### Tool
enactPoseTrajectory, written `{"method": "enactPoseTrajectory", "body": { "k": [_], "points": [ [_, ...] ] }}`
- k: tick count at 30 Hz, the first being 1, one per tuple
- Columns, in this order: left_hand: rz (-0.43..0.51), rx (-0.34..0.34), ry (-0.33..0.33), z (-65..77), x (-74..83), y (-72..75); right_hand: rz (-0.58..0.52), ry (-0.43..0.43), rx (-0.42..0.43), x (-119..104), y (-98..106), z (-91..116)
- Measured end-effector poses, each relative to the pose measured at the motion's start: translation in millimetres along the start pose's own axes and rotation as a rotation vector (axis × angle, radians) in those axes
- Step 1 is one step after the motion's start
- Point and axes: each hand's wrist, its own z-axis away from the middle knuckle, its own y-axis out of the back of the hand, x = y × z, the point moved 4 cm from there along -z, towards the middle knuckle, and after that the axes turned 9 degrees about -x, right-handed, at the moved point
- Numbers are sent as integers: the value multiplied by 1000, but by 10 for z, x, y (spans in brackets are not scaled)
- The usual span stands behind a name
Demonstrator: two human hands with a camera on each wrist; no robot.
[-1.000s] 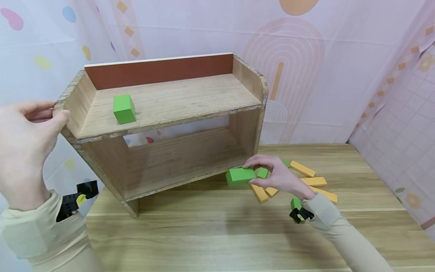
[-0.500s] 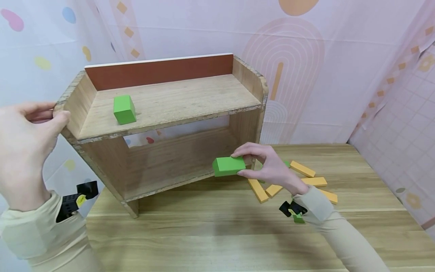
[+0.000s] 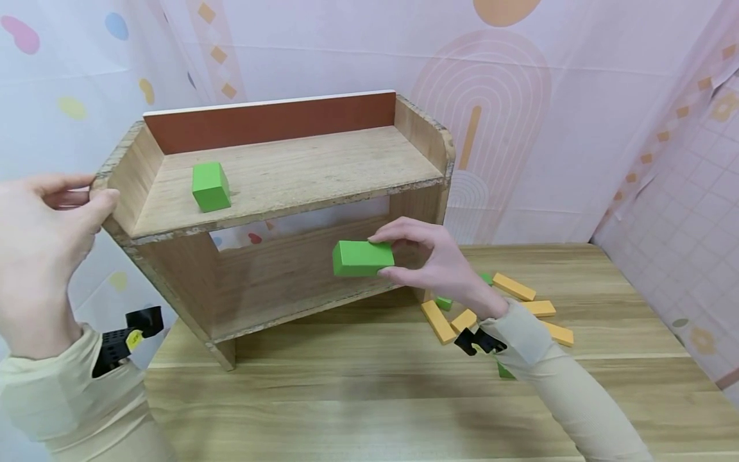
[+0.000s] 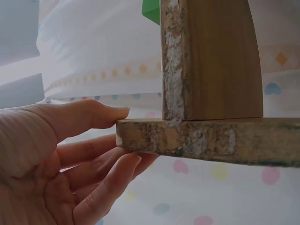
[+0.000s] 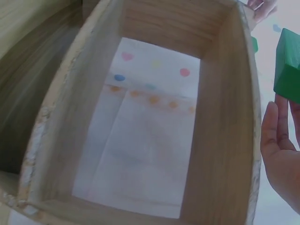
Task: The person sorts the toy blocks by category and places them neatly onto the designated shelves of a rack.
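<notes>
My left hand grips the upper end of the left side panel of a wooden shelf. In the left wrist view the thumb lies on one face of the panel edge and the fingers on the other. My right hand pinches a green rectangular block by its right end, holding it in the air before the shelf's lower opening. The right wrist view shows this hand and block at the right edge. Another green block rests on the top board near its left end.
To the right of the shelf, several orange blocks lie on the wooden table. Among them are green blocks, some partly hidden by the right arm. A patterned cloth hangs behind the shelf.
My right hand has carried the green block up and to the left, from near the orange blocks to in front of the shelf. The left hand keeps its grip on the side panel.
</notes>
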Motion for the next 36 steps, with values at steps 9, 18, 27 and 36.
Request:
{"method": "enactPoseTrajectory", "body": {
  "k": [9, 18, 27, 36],
  "points": [
    [-6, -58, -35, 17, 40, 9, -25, 65, -11, -99, -36, -110],
    [-23, -68, -39, -29, -11, 5, -72, 55, 54, -138, -33, -214],
    [40, -74, -56, -59, -47, 3, -47, 33, 151, -197, -27, -441],
    [-9, -62, -44, -58, -47, 3, -4, 23, 194, -210, -76, -766]
  ]
}}
